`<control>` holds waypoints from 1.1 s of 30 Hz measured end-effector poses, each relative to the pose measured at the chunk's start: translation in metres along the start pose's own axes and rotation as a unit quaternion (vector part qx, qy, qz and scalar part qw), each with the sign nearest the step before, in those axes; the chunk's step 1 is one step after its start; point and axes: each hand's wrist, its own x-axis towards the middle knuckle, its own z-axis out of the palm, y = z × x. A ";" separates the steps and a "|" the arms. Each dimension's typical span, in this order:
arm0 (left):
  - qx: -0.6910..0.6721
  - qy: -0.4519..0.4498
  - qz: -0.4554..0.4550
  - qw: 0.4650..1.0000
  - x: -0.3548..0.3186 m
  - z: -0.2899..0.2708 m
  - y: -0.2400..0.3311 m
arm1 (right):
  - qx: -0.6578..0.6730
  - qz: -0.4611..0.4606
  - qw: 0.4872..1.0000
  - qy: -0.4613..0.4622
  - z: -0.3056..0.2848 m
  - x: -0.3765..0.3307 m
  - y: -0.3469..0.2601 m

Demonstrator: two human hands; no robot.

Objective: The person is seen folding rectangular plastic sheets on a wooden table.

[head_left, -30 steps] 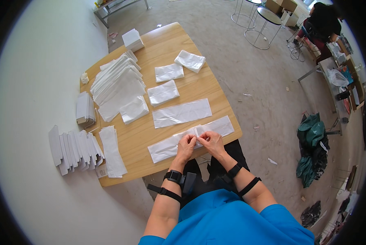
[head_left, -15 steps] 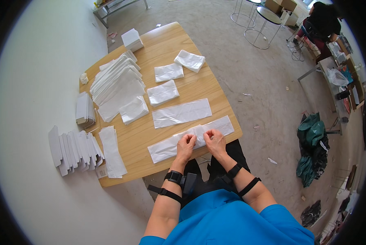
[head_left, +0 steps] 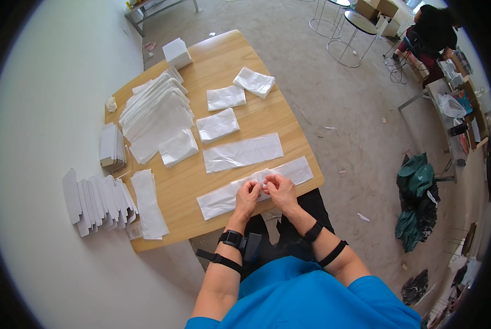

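Note:
Close to the table's near edge lies a long white plastic-looking sleeve (head_left: 215, 204), with a smaller thin white piece (head_left: 258, 176) on its middle. My left hand (head_left: 247, 196) is closed in a pinch at the left side of this smaller piece. Fingertips of my right hand (head_left: 280, 191) are pinched together at its right side, close to the left hand. Just beyond lies another flat white sleeve (head_left: 244, 152). Farther off are folded white packets, one (head_left: 218, 125) in the middle and two (head_left: 226, 98) behind it. What exactly sits between the fingertips is too small to make out.
A fanned heap of white sleeves (head_left: 156, 118) covers the wooden table's (head_left: 297, 143) left side. White card stacks (head_left: 112, 145) stand by the wall, and a white box-like stack (head_left: 177, 53) at the far end. Stools (head_left: 360, 23), dark green bags (head_left: 412, 192) and a seated person (head_left: 433, 33) are rightward.
My right hand has shifted left, closer to my left hand, and its fingers have turned inward over the white piece. The left hand stays nearly in place.

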 end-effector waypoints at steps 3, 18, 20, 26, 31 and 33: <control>0.003 -0.021 -0.004 1.000 0.000 -0.004 0.000 | -0.040 -0.006 0.999 0.028 0.002 0.008 0.021; 0.248 0.331 -0.087 0.906 -0.092 -0.231 -0.027 | -0.067 -0.002 0.998 0.016 0.002 0.020 0.023; 0.387 0.381 0.151 0.826 -0.092 -0.167 0.022 | -0.074 -0.006 0.996 0.047 -0.012 0.011 0.007; 0.299 0.036 0.241 0.923 -0.057 -0.012 0.053 | -0.266 -0.142 0.925 0.230 -0.064 0.023 0.002; 0.339 0.035 0.266 0.902 -0.015 0.016 0.030 | -0.401 -0.115 0.870 0.263 -0.082 0.036 0.012; 0.345 0.021 0.247 0.905 -0.009 0.017 0.025 | -0.395 -0.095 0.875 0.264 -0.083 0.037 0.015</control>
